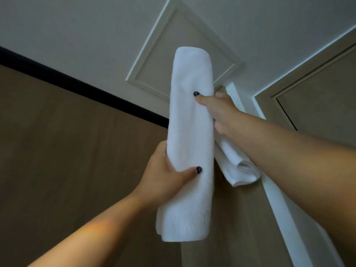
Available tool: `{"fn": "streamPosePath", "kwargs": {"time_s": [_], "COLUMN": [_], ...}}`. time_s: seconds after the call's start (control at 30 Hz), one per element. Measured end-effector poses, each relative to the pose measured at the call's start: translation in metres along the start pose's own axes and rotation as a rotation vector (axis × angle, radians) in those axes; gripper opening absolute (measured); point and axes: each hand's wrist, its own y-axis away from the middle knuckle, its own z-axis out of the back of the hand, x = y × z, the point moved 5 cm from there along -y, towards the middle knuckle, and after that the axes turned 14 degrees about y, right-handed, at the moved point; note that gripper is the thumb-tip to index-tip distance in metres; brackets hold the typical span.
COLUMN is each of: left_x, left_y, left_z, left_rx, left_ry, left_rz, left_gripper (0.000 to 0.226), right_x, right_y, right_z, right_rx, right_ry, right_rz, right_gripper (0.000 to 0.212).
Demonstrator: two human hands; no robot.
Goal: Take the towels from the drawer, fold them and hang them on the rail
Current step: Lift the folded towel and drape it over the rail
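A white folded towel [190,143] hangs as a long narrow strip in the middle of the head view, seen from below. My left hand [165,176] grips its lower left edge, thumb across the front. My right hand [217,110] holds its upper right edge, thumb on the front and fingers behind. A second white folded towel [237,166] hangs just behind and to the right, partly hidden by my right forearm. The rail itself is hidden behind the towels.
The camera looks steeply upward. A white door frame post [285,212] runs down the right side. Brown wall panels [67,160] with a black strip [77,85] fill the left. A ceiling hatch [185,35] sits above.
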Motion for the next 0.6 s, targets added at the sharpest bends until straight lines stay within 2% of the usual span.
{"fn": "streamPosePath", "kwargs": {"time_s": [0.07, 0.13, 0.33, 0.43, 0.5, 0.6], "left_x": [0.003, 0.011, 0.033, 0.039, 0.042, 0.044], "left_y": [-0.012, -0.019, -0.016, -0.014, -0.012, -0.010], "left_z": [-0.003, -0.007, -0.021, -0.023, -0.021, -0.014], "left_rx": [0.018, 0.016, -0.109, -0.135, -0.132, -0.115], "left_ry": [-0.048, -0.092, -0.157, -0.228, -0.266, -0.295], "left_rz": [-0.009, -0.001, -0.018, -0.013, -0.009, -0.017], "left_gripper": [0.079, 0.078, 0.065, 0.066, 0.063, 0.056], "right_x": [-0.002, -0.003, -0.020, -0.040, -0.054, -0.058], "right_y": [-0.022, -0.043, -0.091, -0.102, -0.107, -0.114], "right_z": [0.000, 0.002, -0.006, -0.019, -0.030, -0.042], "right_rx": [0.001, -0.018, -0.039, -0.046, -0.078, -0.080], "right_ry": [-0.020, -0.039, -0.048, 0.065, 0.165, 0.444], "right_rz": [0.025, 0.050, 0.069, 0.063, 0.019, -0.001], "right_gripper": [0.018, 0.012, 0.023, 0.026, 0.039, 0.052]}}
